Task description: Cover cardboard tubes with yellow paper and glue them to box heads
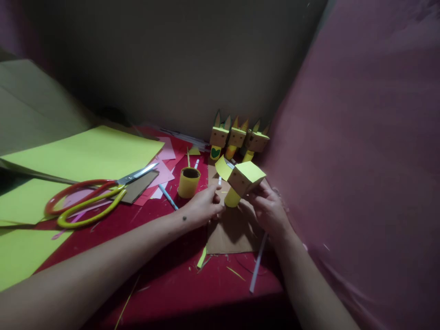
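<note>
A paper figure [242, 179] with a box-shaped brown head, a yellow top and a yellow tube body tilts over a brown cardboard sheet [233, 233]. My right hand [270, 208] grips its head from the right side. To the left of the tube, my left hand [208, 205] has its fingers curled together; what they hold, if anything, is hidden. A curved yellow paper piece [223, 168] sticks out at the head's left side. Behind stand three similar figures with pointed ears, the left one [218, 136] bearing a green heart.
Large scissors [118, 183] with red and yellow handles lie at the left, near yellow sheets [92, 153] and pink paper scraps [161, 172]. A yellow cup [189, 182] stands left of my hands. A white strip [258, 263] lies in front. A pink surface rises at the right.
</note>
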`<state>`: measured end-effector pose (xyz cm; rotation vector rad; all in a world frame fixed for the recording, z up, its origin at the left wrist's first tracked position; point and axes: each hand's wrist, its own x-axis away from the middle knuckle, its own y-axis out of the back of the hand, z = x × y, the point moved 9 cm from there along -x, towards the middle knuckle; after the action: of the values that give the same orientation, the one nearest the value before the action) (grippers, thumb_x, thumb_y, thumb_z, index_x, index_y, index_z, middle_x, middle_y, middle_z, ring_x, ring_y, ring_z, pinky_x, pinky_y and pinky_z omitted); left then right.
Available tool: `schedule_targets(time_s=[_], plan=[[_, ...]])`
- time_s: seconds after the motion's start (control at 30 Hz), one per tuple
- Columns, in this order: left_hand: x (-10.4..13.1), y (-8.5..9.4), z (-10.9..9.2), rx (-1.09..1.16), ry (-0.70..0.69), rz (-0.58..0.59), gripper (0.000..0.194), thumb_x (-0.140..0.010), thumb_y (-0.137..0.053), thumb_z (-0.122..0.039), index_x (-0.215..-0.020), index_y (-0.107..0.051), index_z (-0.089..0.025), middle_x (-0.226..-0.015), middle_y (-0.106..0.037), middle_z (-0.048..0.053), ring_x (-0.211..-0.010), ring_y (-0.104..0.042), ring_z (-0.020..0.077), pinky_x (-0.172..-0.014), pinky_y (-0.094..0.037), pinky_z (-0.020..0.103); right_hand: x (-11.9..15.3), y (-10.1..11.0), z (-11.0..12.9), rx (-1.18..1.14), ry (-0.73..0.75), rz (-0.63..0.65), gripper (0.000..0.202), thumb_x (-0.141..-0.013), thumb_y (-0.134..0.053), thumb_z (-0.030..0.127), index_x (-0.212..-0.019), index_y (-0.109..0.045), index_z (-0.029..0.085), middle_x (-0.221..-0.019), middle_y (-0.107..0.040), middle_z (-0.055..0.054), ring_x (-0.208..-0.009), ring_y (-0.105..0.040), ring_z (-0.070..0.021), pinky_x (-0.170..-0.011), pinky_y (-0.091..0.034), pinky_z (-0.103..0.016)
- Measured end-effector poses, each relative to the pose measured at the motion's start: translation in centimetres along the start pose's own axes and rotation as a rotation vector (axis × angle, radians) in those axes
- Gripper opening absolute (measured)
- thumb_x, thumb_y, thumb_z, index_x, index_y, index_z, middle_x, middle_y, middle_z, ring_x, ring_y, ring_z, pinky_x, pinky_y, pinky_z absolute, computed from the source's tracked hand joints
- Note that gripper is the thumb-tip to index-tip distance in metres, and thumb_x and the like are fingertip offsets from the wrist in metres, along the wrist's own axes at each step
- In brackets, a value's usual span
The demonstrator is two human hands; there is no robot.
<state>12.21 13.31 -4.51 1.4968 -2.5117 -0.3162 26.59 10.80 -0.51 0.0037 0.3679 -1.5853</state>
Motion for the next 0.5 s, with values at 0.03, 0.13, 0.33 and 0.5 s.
schedule_targets(time_s=[0.03, 0.13, 0.33, 0.5], plan=[[-0.3, -0.1, -0.1, 0.000, 0.003, 0.005, 0.052, -0.077, -0.058, -0.014, -0.127, -0.043, -0.016, -0.080, -0.056, -0.001, -0.049, -0.055, 0.0103, -0.040, -0.041, 0.020, 0.2, -0.1, -0.2, -0.001, -0.020, -0.005, 0.036, -0.068, -0.067, 0.012, -0.100, -0.072, 0.027, -0.110, -0.071, -0.002, -0.104, -0.064, -0.0231, -0.095, -0.050, -0.039], [-0.9, -0.4, -0.4, -0.020, -0.011, 0.016, 0.035, -0.076, -0.057, -0.011, -0.110, -0.054, -0.016, -0.065, -0.054, -0.006, -0.044, -0.050, 0.0098, -0.043, -0.042, 0.022, 0.8, -0.5, -0.9, -0.021, -0.062, -0.006, 0.033, -0.073, -0.067, 0.016, -0.103, -0.071, 0.026, -0.110, -0.071, -0.003, -0.104, -0.065, -0.0249, -0.090, -0.053, -0.041], [-1.2, -0.2, -0.7, -0.048, -0.064, -0.049, 0.013, -0.075, -0.060, -0.011, -0.083, -0.055, -0.020, -0.062, -0.054, -0.006, -0.042, -0.052, 0.0097, -0.044, -0.042, 0.023, 1.0, -1.6, -1.1, -0.018, -0.075, 0.012, 0.034, -0.075, -0.060, 0.022, -0.108, -0.069, 0.025, -0.109, -0.071, -0.005, -0.106, -0.064, -0.0274, -0.087, -0.055, -0.042], [-1.1, 0.1, -0.5, -0.007, -0.050, -0.080, 0.014, -0.078, -0.061, -0.014, -0.086, -0.052, -0.020, -0.060, -0.057, -0.007, -0.040, -0.054, 0.0097, -0.039, -0.042, 0.021, 0.4, -1.1, -0.4, 0.207, -0.006, 0.065, 0.027, -0.072, -0.060, 0.023, -0.097, -0.072, 0.027, -0.105, -0.070, -0.007, -0.109, -0.061, -0.0290, -0.087, -0.054, -0.042]])
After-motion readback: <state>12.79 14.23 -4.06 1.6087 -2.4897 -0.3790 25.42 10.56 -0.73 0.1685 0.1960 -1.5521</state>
